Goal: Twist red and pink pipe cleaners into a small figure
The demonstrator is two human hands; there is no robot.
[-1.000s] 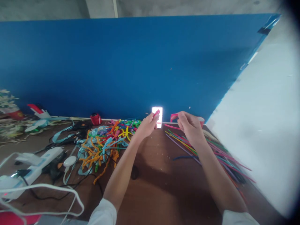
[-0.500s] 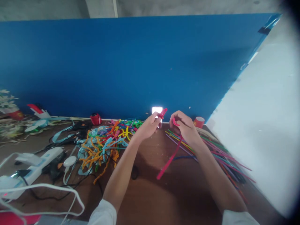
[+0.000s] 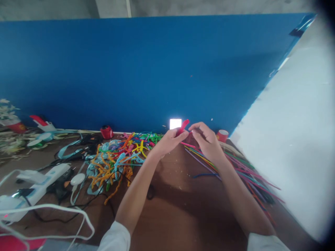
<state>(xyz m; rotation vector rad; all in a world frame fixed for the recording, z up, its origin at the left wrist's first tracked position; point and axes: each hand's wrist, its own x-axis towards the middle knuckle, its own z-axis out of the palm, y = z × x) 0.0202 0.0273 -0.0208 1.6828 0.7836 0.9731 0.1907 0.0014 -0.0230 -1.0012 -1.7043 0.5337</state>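
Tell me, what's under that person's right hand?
Straight colourful fuzzy sticks lie fanned out on the brown table beneath the right hand. Their near ends are covered by the hand and arm.

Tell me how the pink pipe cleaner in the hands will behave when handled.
The pink pipe cleaner probably bends easily and holds its shape: the tangled pile keeps its kinks. It looks thin, so likely very light. Pinched between left hand and right hand, its fuzzy surface should grip, not slip.
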